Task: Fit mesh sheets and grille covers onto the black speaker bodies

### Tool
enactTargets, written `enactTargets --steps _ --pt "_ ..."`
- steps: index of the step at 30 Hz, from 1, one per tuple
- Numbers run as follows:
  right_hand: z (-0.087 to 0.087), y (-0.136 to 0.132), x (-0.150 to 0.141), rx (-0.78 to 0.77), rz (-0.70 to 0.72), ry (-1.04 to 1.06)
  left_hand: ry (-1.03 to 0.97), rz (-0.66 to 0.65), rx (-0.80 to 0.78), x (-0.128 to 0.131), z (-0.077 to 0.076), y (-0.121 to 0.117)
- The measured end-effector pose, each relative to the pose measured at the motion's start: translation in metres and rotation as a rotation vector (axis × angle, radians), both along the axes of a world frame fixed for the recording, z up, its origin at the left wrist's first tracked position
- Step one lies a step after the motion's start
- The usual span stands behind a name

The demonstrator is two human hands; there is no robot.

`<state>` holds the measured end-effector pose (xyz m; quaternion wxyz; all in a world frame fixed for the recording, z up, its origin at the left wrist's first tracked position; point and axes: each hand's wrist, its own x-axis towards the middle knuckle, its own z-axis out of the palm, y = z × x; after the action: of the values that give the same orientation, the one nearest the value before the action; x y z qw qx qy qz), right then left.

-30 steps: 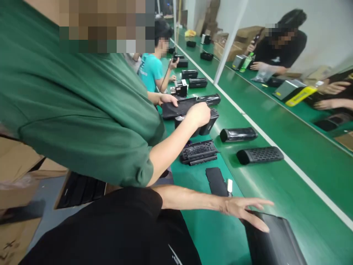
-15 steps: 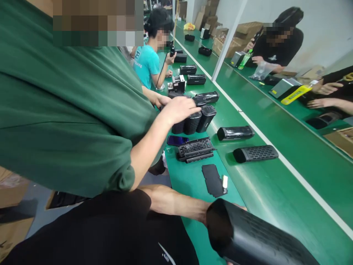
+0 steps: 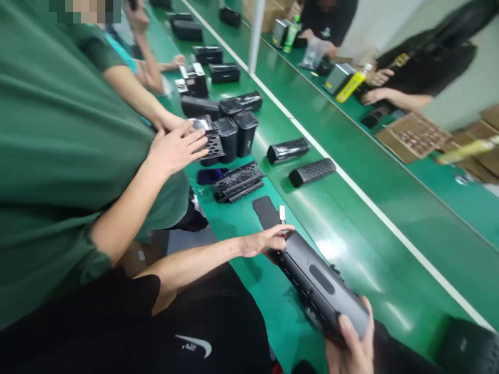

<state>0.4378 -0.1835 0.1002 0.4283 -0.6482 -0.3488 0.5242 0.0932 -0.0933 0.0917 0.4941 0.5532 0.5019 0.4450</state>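
A long black speaker casing (image 3: 319, 283) hangs slantwise over the green table, held between both my hands. Its smooth face, with an oval recess, is turned up. My left hand (image 3: 267, 243) grips the far end, thumb and fingers around the edge. Around the near end, my right hand (image 3: 353, 337) is wrapped, with its thumb on the side. Just past my left hand, a flat black sheet (image 3: 267, 210) lies on the table with a small white piece (image 3: 281, 213) beside it. Farther off lie perforated black panels (image 3: 239, 182).
To my left, a co-worker in green (image 3: 167, 150) handles a perforated black panel (image 3: 213, 145) near upright black casings (image 3: 236, 135). A phone (image 3: 210, 176) lies nearby. Two casings (image 3: 312, 171) rest along the white line. Another dark casing (image 3: 470, 345) is at lower right.
The speaker casing has turned from its perforated side to its smooth recessed face. My left hand has come into view at its far end. The co-worker's hands now hold a perforated panel.
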Motion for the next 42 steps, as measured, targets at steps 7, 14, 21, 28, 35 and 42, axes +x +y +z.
enactTargets --steps 7,14,21,28,35,42 --pt "-0.017 -0.008 -0.003 -0.031 -0.026 -0.050 -0.513 -0.207 -0.427 0.058 -0.053 -0.013" --pt "-0.028 -0.012 -0.017 0.086 -0.143 -0.071 -0.463 -0.240 -0.308 0.057 -0.051 0.001" --pt "-0.034 -0.013 -0.008 0.052 -0.069 -0.086 -0.356 -0.271 -0.323 0.061 -0.060 0.006" --pt "-0.022 -0.016 -0.013 0.169 -0.030 -0.322 -0.390 -0.328 -0.281 0.048 -0.051 0.004" --pt "-0.011 -0.025 -0.012 0.179 -0.071 -0.333 -0.412 -0.347 -0.266 0.048 -0.037 -0.006" --pt "-0.050 -0.021 -0.018 0.039 -0.100 -0.228 -0.024 -0.285 -0.150 0.053 -0.067 -0.012"
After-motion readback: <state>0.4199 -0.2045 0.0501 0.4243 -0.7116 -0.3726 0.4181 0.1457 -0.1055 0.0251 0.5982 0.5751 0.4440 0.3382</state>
